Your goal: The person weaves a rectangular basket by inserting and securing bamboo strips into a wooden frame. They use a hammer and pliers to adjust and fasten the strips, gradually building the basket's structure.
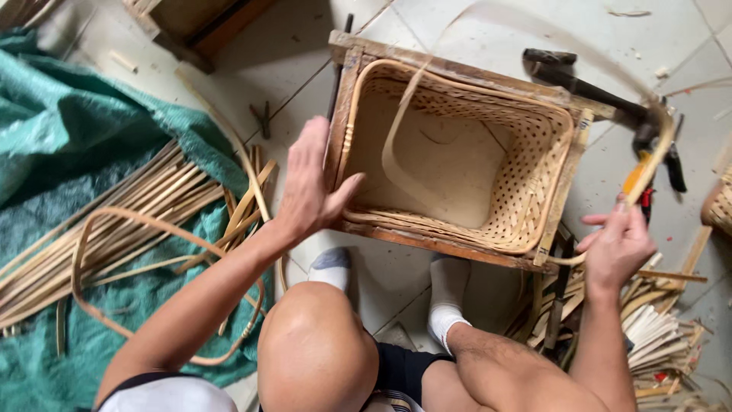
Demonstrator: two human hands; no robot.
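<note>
A woven bamboo basket (534, 152) sits inside a rectangular wooden frame (450, 72) on the tiled floor in front of my knees. My left hand (309, 183) is flat and open, its palm against the frame's left side. My right hand (618, 244) grips a long thin bamboo strip (648, 164) at the frame's front right corner. The strip arcs up over the basket and loops down into its inside (393, 137). My feet in white socks rest against the frame's near side.
A green tarp (69, 130) with a bundle of bamboo strips (130, 221) and a bent bamboo hoop (91, 252) lies left. A hammer (579, 84) and pliers (675, 164) lie at the right, above cut bamboo pieces (648, 328). Another woven basket's edge (720, 210) shows far right.
</note>
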